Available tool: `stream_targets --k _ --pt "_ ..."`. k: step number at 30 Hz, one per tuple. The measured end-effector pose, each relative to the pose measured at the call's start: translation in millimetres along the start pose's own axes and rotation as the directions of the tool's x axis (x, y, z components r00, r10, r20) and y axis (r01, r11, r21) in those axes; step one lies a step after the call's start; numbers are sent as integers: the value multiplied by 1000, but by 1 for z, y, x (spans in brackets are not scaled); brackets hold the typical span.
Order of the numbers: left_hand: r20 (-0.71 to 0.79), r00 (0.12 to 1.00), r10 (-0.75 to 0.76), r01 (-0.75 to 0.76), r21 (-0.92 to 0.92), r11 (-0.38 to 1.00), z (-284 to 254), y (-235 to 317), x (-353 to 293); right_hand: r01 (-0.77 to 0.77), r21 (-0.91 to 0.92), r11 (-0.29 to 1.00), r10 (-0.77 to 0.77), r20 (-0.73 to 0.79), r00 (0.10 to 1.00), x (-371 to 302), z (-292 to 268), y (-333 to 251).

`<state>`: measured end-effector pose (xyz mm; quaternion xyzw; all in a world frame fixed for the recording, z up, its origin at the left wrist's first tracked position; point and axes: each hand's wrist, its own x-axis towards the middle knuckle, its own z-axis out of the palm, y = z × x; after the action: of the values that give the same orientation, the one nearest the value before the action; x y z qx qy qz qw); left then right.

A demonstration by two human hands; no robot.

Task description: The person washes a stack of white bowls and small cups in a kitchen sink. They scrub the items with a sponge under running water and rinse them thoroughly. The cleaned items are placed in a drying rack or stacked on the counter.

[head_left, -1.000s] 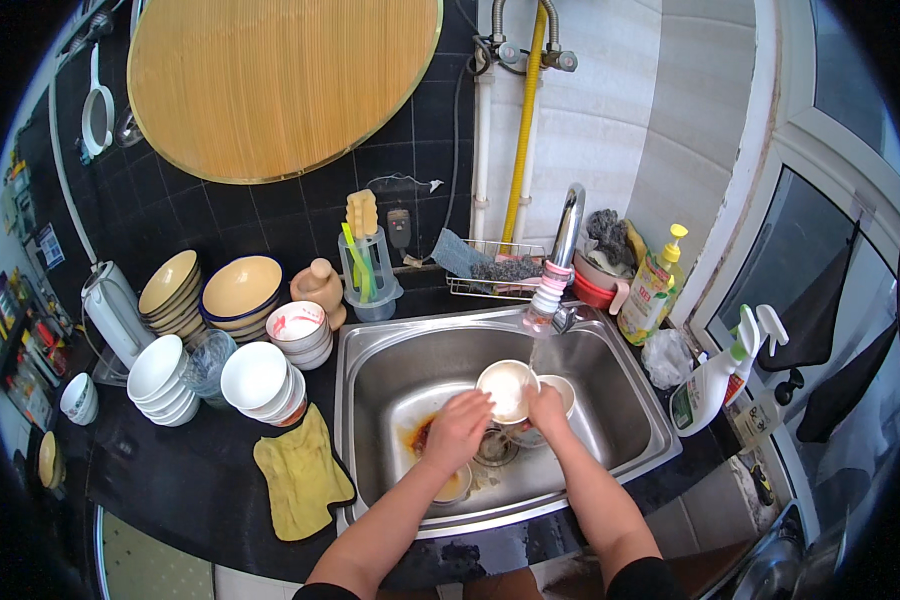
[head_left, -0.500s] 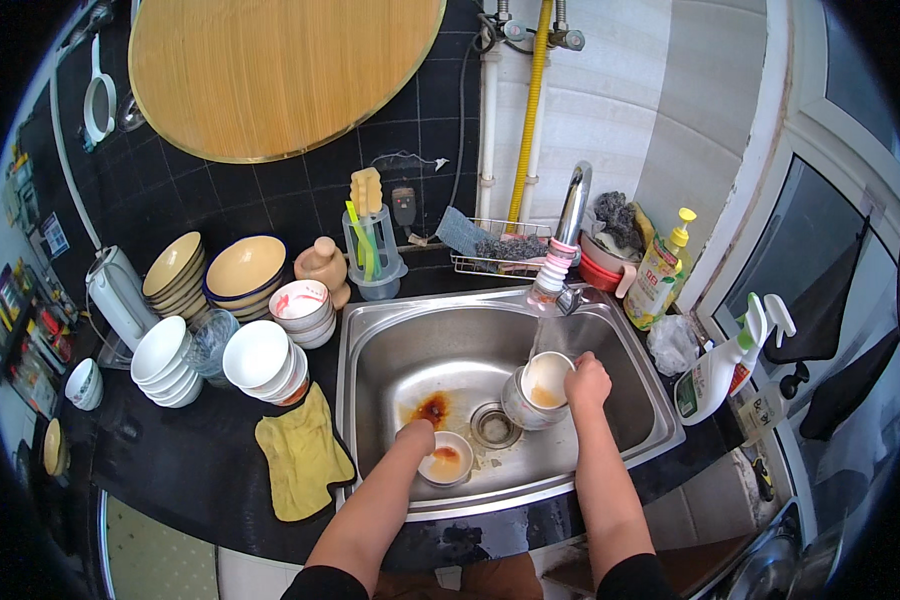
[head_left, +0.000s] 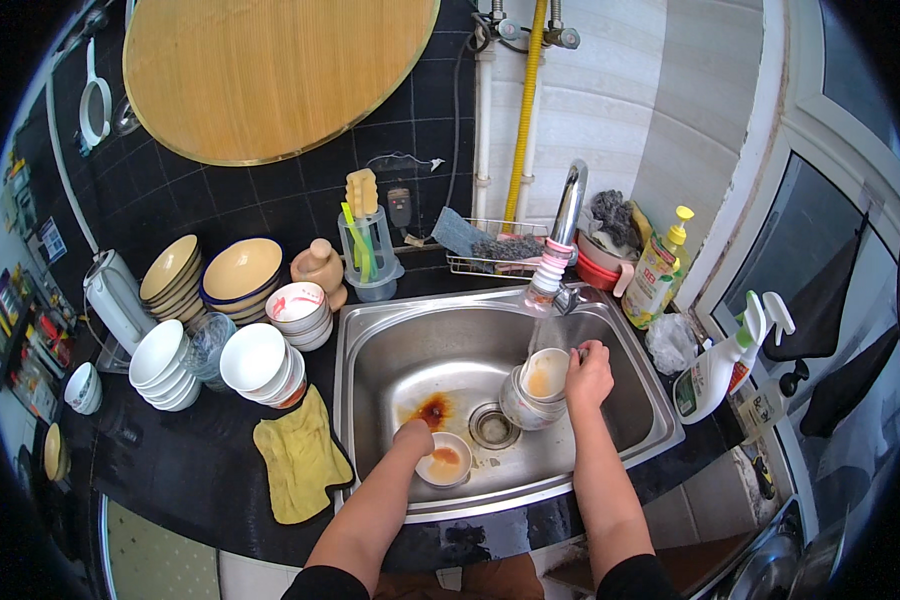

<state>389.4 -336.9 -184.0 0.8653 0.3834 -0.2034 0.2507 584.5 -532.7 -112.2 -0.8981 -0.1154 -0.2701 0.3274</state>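
Observation:
My left hand [head_left: 413, 440] grips the left rim of a small white bowl [head_left: 452, 458] low in the steel sink [head_left: 370, 375]. Some reddish-orange liquid lies in that bowl; most of the fingers are hidden. My right hand [head_left: 591, 375] closes on the right rim of another white bowl [head_left: 542, 375], which is tilted and holds cloudy orange-tinted liquid. It rests over more stacked bowls [head_left: 523, 410] beside the drain [head_left: 494, 427]. Water runs from the faucet [head_left: 571, 205] just above them. A red-brown oily stain [head_left: 433, 409] marks the sink floor near my left hand.
Stacks of white bowls [head_left: 250, 357] and beige bowls [head_left: 242, 268] stand on the black counter to the left. A yellow cloth [head_left: 300, 455] lies beside the sink. Behind it is a wire rack [head_left: 490, 258]. A soap bottle [head_left: 655, 275] and spray bottle [head_left: 715, 375] stand on the right.
My right hand has shifted slightly upward at the bowl's rim, its fingers a little changed in pose. My left hand and its bowl stay nearly the same.

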Motion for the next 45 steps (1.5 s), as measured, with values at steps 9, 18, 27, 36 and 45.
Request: stream_targets --k 9,18,27,36,45 --pt "28 999 18 -14 -128 992 -19 7 -12 249 312 917 -199 -185 962 2 -16 -22" --pt "-159 987 23 -118 -620 775 -32 20 -15 155 638 754 -476 369 798 -41 -13 -60" --pt "-151 959 240 -256 -825 504 -21 35 -15 541 430 723 -673 616 409 -67 13 -63" --pt "-291 929 231 -370 -768 522 -21 41 -27 626 637 450 -893 337 299 -63 3 -53" --pt "-288 923 255 -372 -832 410 -19 46 -28 438 665 605 -781 390 487 -65 -8 -72"
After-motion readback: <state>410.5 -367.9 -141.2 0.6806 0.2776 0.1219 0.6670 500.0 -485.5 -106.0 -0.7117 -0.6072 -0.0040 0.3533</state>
